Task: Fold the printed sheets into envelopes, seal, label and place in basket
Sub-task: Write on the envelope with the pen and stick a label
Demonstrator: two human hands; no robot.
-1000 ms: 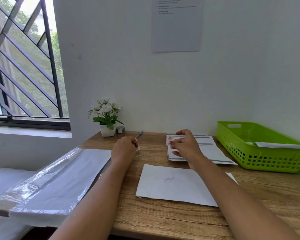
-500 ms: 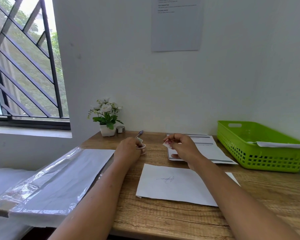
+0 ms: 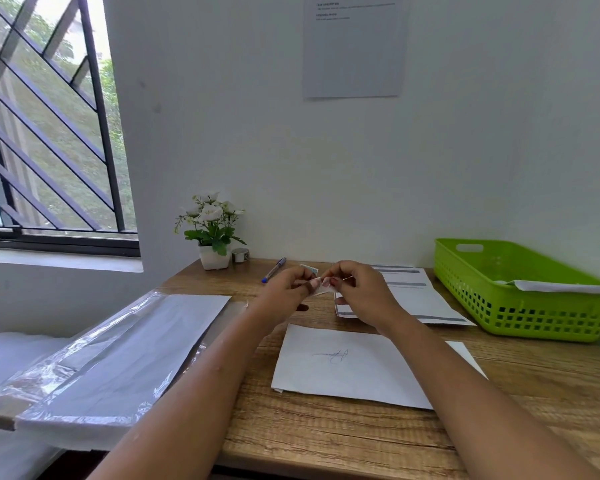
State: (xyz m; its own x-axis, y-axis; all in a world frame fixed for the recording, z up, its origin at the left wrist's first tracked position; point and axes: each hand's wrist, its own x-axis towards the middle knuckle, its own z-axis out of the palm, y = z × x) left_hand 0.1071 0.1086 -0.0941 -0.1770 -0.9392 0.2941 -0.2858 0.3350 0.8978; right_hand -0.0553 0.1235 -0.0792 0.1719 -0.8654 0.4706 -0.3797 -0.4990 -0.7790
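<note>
Both hands meet above the far middle of the table [image 3: 326,441]: the left hand [image 3: 284,289] and right hand [image 3: 361,292] each pinch one end of a small white slip [image 3: 321,288], probably a label or a piece of tape, held between their fingertips. The signed white envelope [image 3: 354,368] lies flat just nearer the person, directly below the hands, long axis running left to right. The right hand sits slightly closer to it; the green basket [image 3: 520,306], already holding one envelope, stands at far right
</note>
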